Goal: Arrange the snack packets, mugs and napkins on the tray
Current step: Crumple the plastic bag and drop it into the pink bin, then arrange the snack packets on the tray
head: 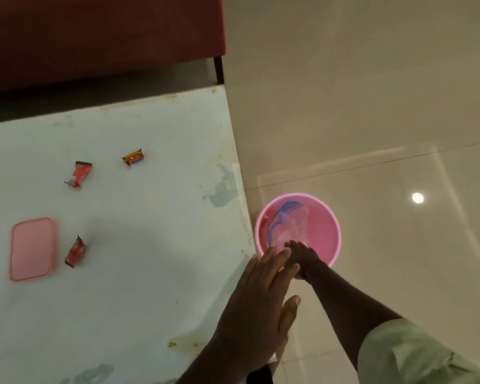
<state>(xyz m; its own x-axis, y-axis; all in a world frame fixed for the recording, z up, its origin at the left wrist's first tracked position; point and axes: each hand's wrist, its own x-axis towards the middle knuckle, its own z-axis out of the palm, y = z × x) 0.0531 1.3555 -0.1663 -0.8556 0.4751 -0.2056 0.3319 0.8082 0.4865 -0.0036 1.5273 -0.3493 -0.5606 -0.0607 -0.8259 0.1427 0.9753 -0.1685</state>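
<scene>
Three small snack packets lie on the white table (122, 245): a red one (79, 174), an orange-red one (133, 157) and another red one (75, 252) beside a flat pink tray-like lid (32, 249). My left hand (258, 300) hovers flat with fingers apart past the table's right edge, holding nothing. My right hand (302, 259) reaches down over the rim of a pink bucket (324, 234) on the floor; its fingers point into the bucket, and whether they grip anything is hidden. Inside the bucket are clear and blue plastic wrappers (288, 223).
A dark red sofa (103, 31) with a black leg stands behind the table. Glossy beige floor tiles (372, 106) stretch to the right. The table's paint is chipped near its right edge.
</scene>
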